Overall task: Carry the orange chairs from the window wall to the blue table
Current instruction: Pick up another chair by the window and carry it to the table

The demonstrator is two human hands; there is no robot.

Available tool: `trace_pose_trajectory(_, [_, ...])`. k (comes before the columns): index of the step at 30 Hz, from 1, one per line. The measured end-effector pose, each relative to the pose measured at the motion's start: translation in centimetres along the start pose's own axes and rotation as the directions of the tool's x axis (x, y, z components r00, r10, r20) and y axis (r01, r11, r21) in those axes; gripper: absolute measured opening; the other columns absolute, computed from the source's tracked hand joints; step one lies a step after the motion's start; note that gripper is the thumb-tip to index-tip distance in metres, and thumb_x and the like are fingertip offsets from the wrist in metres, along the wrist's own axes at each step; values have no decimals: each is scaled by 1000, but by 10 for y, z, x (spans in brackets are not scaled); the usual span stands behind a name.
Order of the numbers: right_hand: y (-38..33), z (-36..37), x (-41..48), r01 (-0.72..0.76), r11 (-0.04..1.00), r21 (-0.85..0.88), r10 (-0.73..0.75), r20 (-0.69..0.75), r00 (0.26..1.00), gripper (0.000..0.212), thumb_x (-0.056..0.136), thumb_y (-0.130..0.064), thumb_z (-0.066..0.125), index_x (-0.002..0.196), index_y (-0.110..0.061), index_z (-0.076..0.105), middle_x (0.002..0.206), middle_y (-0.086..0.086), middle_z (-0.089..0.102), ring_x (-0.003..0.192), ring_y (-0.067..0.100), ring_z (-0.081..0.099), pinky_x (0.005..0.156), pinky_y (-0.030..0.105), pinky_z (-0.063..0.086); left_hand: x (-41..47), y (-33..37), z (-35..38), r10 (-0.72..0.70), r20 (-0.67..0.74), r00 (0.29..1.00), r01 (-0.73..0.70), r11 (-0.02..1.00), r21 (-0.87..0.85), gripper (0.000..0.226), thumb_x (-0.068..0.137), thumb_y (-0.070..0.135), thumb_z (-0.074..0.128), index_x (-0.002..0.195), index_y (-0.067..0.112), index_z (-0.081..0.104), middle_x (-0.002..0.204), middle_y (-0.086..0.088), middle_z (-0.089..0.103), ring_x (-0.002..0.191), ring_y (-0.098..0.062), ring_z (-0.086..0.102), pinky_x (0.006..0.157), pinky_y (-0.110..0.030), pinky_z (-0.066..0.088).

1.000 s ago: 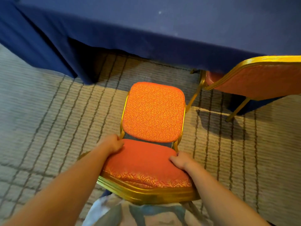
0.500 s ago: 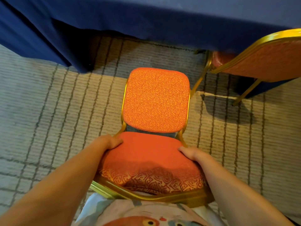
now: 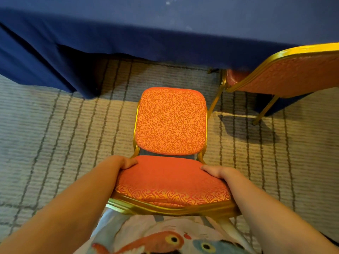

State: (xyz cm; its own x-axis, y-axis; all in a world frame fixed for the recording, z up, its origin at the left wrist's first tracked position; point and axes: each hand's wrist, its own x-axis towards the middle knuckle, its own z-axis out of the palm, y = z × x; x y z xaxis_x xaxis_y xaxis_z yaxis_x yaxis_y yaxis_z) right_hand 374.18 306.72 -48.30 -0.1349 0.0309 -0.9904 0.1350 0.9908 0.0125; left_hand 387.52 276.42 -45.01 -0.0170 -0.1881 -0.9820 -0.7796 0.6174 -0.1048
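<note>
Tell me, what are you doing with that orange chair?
A person grips an orange chair by both sides of its seat, left hand and right hand. It is held in front of the blue table, its back toward the table. A second chair already stands at the table on the right, over the striped carpet.

1. The near chair (image 3: 170, 121) has orange upholstery with a darker red maze-like squiggle pattern and a shiny gold frame.
2. The chair at far right (image 3: 293, 74) shows duller red-orange fabric and gold trim.
3. The tablecloth (image 3: 128, 33) is plain dark blue.
4. The carpet (image 3: 55, 134) is beige-grey with dark stripes.
</note>
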Motion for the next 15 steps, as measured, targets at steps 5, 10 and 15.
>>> trace_pose_trajectory(5, [-8, -10, -14, -14, 1000, -12, 14, 11, 1000, 57, 105, -48, 27, 147, -13, 41, 149, 13, 46, 135, 28, 46, 101, 30, 36, -15, 8, -18, 1, 18, 1000, -2, 997, 71, 66, 102, 51, 20, 144, 4, 38, 147, -14, 43, 131, -29, 46, 103, -31, 35])
trace_pose_trajectory(10, [-19, -36, -22, -3, 1000, -11, 3, 9, 1000, 57, 104, -50, 27, 145, -15, 44, 143, 12, 52, 128, 28, 53, 99, 31, 40, -23, 17, -43, 17, -20, 1000, -15, 996, 85, 68, 101, 54, 21, 146, 6, 35, 149, -13, 40, 134, -28, 42, 103, -31, 33])
trace_pose_trajectory(15, [-32, -69, -29, -24, 999, -28, 23, -29, 999, 66, 100, -59, 28, 148, -15, 42, 143, 11, 52, 128, 28, 54, 97, 31, 40, -23, 36, -76, 64, -34, 997, -61, 994, 90, 66, 102, 52, 20, 144, 4, 37, 147, -13, 42, 132, -28, 45, 103, -31, 35])
